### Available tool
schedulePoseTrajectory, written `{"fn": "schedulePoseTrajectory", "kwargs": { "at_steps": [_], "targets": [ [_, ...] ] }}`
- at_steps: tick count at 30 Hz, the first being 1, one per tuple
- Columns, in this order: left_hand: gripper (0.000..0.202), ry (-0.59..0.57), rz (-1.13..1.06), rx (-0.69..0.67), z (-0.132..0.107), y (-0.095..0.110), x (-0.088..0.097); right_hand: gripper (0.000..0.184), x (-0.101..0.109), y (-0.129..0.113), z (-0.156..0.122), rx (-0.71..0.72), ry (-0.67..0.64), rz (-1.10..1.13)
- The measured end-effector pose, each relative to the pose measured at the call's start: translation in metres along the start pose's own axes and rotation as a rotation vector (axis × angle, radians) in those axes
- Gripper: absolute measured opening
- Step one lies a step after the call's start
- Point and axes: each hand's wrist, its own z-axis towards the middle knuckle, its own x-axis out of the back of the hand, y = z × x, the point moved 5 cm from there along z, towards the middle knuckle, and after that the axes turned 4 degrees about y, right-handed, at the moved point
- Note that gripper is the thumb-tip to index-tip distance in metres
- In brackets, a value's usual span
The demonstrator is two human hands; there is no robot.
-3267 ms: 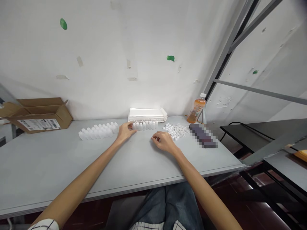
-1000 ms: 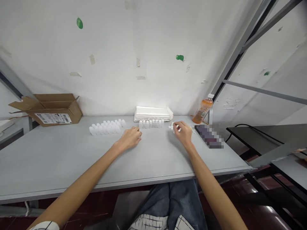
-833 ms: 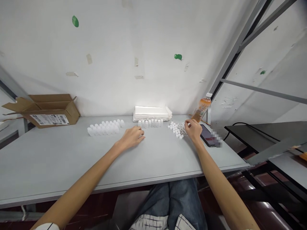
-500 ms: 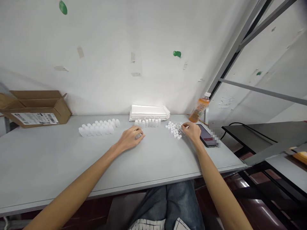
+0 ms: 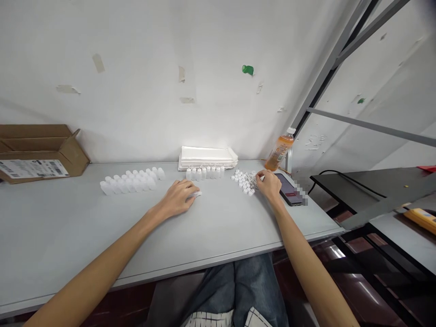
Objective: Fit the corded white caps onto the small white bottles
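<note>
A person's left hand [image 5: 175, 198] closes around a small white plastic bottle [image 5: 196, 194] on a pale grey bench [image 5: 68, 231], near a row of upright white bottles [image 5: 204, 173]. The right hand [image 5: 269, 185], fingers pinched, sits against a heap of white plastic caps [image 5: 242, 181] beside a black smartphone [image 5: 288, 188]; any grip on a cap cannot be told.

Bright, even indoor light, hottest on wall [image 5: 204, 131] just above white stack [image 5: 207, 157], w/ slight glare; shadows faint, soft. Wide-angle bowing at frame edges, esp. table [image 5: 51, 227] front edge. Pixelated patch [image 5: 304, 199] far right. Mostly sharp throughout.
</note>
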Motion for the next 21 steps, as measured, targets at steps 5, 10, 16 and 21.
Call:
{"fn": "schedulePoseTrajectory", "kwargs": {
  "at_steps": [5,10,16,21],
  "targets": [
    [0.023,0.058,-0.135,0.015,-0.002,0.019,-0.001,0.017,0.009,-0.012,-0.005,-0.006,0.257,0.155],
    [0.022,0.108,-0.413,0.141,-0.002,0.028,-0.009,0.024,0.013,-0.065,-0.014,0.235,0.311,0.407],
    [0.027,0.122,-0.732,0.38,-0.001,0.008,-0.014,0.025,-0.005,-0.139,-0.033,0.519,0.137,0.502],
    [0.023,0.121,-0.809,0.468,-0.002,-0.001,-0.015,0.022,-0.015,-0.145,-0.053,0.48,-0.032,0.645]
  ]
}}
